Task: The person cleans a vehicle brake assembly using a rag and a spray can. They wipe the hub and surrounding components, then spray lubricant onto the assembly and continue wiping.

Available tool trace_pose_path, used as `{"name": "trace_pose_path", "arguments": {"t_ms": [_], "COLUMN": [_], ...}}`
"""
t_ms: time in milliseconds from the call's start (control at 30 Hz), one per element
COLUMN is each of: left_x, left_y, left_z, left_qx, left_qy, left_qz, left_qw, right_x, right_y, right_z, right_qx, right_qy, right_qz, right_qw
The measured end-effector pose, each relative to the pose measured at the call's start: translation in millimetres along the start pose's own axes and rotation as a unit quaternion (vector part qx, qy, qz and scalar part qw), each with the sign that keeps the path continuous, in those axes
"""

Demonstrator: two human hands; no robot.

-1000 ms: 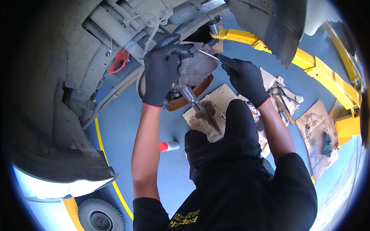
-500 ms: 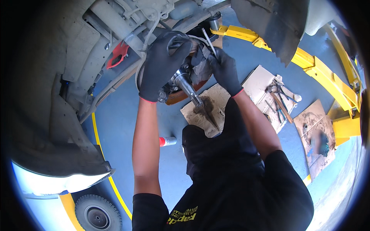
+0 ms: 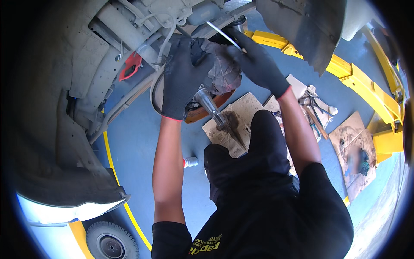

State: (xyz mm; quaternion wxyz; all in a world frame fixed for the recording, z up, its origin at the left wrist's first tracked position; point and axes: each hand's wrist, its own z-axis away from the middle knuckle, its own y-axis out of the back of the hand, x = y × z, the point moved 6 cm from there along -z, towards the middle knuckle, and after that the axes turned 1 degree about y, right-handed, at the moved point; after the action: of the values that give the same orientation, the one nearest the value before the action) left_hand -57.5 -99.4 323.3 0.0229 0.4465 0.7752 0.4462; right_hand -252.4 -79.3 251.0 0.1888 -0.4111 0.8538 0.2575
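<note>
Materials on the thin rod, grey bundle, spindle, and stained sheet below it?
Thin rod: probably metal, smooth; straight, pale, bright, though plastic isn't excluded.
Grey bundle: likely cloth, matte; soft crumpled folds.
Spindle: bare metal, probably steel, smooth; silvery highlights along its length.
Stained sheet: looks like cardboard, uncoated; dull tan face with dark blotches.

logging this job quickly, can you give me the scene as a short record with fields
left hand: gloved in black, against a grey cloth; grip unclear
right hand: gloved in black, holding a thin pale rod
part: metal shaft, sticking out below the cloth
floor: stained cardboard under the shaft; can beside the left forearm
upper right: yellow metal arm
lower left: wheel
</note>
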Motion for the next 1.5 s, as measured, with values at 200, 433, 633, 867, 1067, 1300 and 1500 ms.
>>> {"name": "trace_pose_path", "arguments": {"t_ms": [200, 433, 633, 867, 1067, 1300, 1500], "left_x": [-7, -2, 4, -3, 3, 9, -2], "left_y": [-10, -10, -9, -12, -6, -4, -9], "left_z": [-5, -7, -5, -9, -9, -15, -13], "left_qx": [0.041, 0.013, -0.047, 0.019, 0.006, -0.028, -0.065], "left_qy": [0.038, 0.040, 0.023, 0.035, 0.064, 0.055, 0.077], "left_qz": [0.020, -0.001, 0.071, 0.041, 0.031, 0.074, 0.126], "left_qw": [0.998, 0.999, 0.996, 0.998, 0.997, 0.995, 0.987], "right_x": [13, 27, 8, 33, 13, 17, -4], "right_y": [28, 0, 7, 4, 41, 14, 0], "right_z": [51, 37, 11, 26, 19, 30, 30], "right_qx": [-0.232, -0.238, -0.278, -0.311, -0.279, -0.243, -0.180], "right_qy": [-0.081, -0.055, 0.019, -0.023, -0.033, 0.030, 0.072], "right_qz": [0.176, 0.176, 0.207, 0.218, 0.191, 0.265, 0.266], "right_qw": [0.953, 0.954, 0.938, 0.925, 0.940, 0.933, 0.944]}}
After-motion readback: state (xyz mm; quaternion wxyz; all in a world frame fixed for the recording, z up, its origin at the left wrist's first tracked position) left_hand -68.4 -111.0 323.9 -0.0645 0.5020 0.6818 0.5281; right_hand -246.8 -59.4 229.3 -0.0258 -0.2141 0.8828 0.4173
